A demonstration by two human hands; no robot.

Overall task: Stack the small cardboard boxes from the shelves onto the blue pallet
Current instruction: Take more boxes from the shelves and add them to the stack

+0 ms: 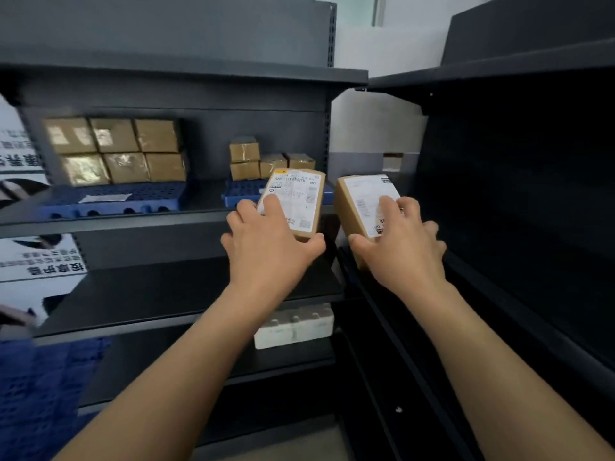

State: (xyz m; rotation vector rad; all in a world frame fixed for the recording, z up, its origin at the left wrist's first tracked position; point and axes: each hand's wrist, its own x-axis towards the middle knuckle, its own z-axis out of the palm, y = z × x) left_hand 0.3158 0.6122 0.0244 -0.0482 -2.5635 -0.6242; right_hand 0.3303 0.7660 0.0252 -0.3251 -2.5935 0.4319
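Observation:
My left hand (269,241) grips a small cardboard box with a white shipping label (299,194), held in the air in front of the right blue pallet (238,193). My right hand (402,234) grips a second labelled cardboard box (352,201) just to the right of the first. On the right pallet stand several small taped boxes (244,161), two of them stacked. A left blue pallet (113,197) on the same shelf carries several boxes (114,151) in two full rows.
Dark metal shelving (186,78) fills the left and middle; a second dark shelf unit (519,181) stands at the right. A white packet (293,327) lies on a lower shelf. Another blue pallet (36,394) shows at the lower left. Printed posters (30,257) hang at the left.

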